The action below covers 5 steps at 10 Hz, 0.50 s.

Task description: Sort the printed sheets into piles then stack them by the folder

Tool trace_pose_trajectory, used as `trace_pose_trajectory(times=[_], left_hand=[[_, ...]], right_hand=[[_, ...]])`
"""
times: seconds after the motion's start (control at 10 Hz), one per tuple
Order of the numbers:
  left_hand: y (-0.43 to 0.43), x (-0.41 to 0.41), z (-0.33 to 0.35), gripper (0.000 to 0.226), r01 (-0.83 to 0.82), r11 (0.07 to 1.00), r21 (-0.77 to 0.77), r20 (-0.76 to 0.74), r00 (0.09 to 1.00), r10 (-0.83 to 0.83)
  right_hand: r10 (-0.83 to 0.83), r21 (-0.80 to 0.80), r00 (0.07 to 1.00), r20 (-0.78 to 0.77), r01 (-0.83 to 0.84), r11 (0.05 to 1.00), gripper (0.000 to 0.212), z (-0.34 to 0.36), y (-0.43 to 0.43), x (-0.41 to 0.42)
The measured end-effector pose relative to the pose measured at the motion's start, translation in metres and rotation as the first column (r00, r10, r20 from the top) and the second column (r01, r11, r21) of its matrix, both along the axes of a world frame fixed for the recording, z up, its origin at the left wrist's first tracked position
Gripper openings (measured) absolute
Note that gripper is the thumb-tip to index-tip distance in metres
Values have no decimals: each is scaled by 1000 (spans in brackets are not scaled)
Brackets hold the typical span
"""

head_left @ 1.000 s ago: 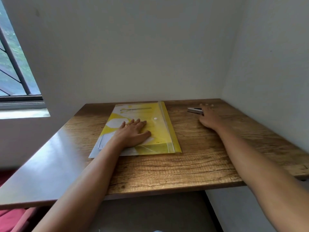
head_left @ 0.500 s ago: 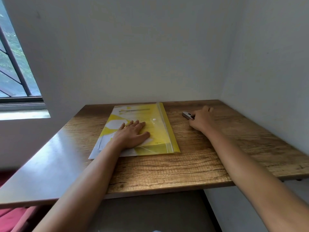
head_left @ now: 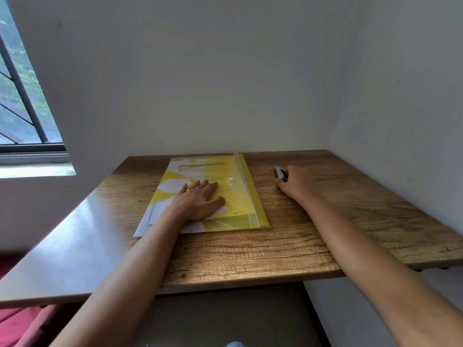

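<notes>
- Folder: yellow, translucent, with a snap button near its right edge. It lies flat on the tabletop, left of centre in the frame, its far end close to the back wall.
- Printed sheets: white, tucked in or under the folder. Their edges stick out at its lower-left corner, and lines of print show through the cover at the far end.
- Left grip: released, palm down and fingers straight, resting flat on the near half of the folder with the thumb spread to the right.
- Right grip: clenched round a small silver and dark object, right of the folder and apart from it. One end of the object pokes out at the upper left of the fingers. What the object is cannot be told.
- Tabletop: wood grain, set into a corner, with glare along its left side.
- Window: upper left of the frame, dark bars with greenery behind.
- Red fabric: lower left of the frame, below the tabletop edge.
</notes>
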<state>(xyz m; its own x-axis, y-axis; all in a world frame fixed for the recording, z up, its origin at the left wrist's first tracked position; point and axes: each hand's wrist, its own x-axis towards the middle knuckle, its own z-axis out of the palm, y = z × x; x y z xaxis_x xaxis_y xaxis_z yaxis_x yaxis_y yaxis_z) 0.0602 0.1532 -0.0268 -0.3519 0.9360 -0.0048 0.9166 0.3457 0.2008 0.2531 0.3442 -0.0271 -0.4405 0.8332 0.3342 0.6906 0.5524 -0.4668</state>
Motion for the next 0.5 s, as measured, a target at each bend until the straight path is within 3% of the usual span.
trace_pose_trajectory(times=[0.3,0.4,0.5], left_hand=[[-2,3,2,65,-8,1000,17,9,1000,7],[-3,2,3,65,-6,1000,13,42,999,6],[-1,0,9,63,-38,995,95,132,991,25]], right_hand=[[-36,13,999,31,35,999,38,0,-6,-1],[-52,83,997,63,46,995,54,1,-7,-4],[-27,206,1000,-3,27,978,62,5,-10,-11]])
